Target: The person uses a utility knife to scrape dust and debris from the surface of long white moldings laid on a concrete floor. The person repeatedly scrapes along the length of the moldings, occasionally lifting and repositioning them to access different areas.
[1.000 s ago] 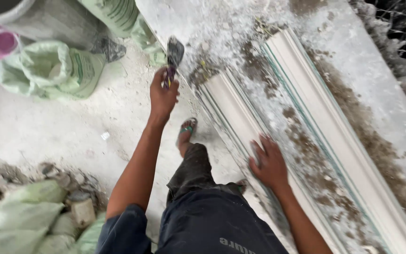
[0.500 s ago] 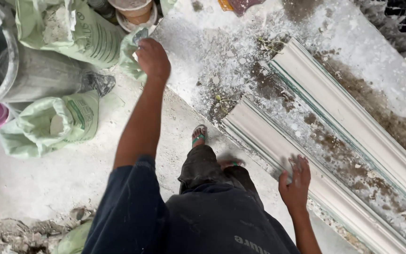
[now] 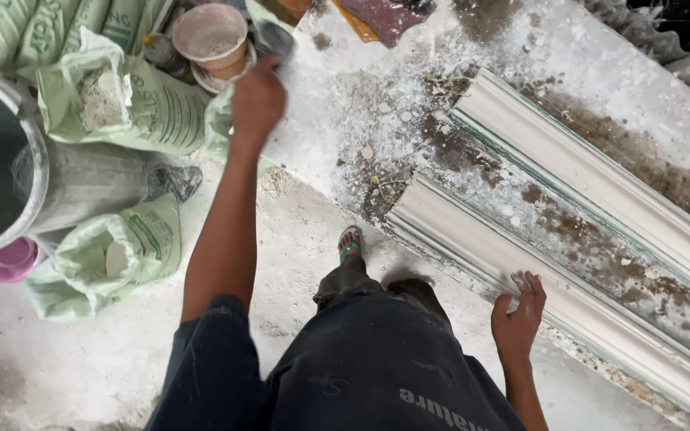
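The left hand (image 3: 257, 100) is stretched far forward and closed around the handle of a small trowel (image 3: 275, 38), whose dusty blade points ahead of the knuckles toward a plaster-caked bowl (image 3: 208, 33) just beyond and to the left of the hand. Further to the left of that hand sit open green sacks (image 3: 133, 100) of pale powder and a large grey bucket (image 3: 5, 172). The right hand (image 3: 519, 313) is low and near the body, fingers spread flat, resting on the near edge of a long white moulding (image 3: 521, 267); it grips nothing. A second moulding (image 3: 600, 179) lies beyond it on the plaster-spattered slab (image 3: 377, 96). The step in hand looks like bringing the trowel to the bowl. Judging from that, the next move calls for tipping the blade down over the rim, while the right hand braces against the moulding.
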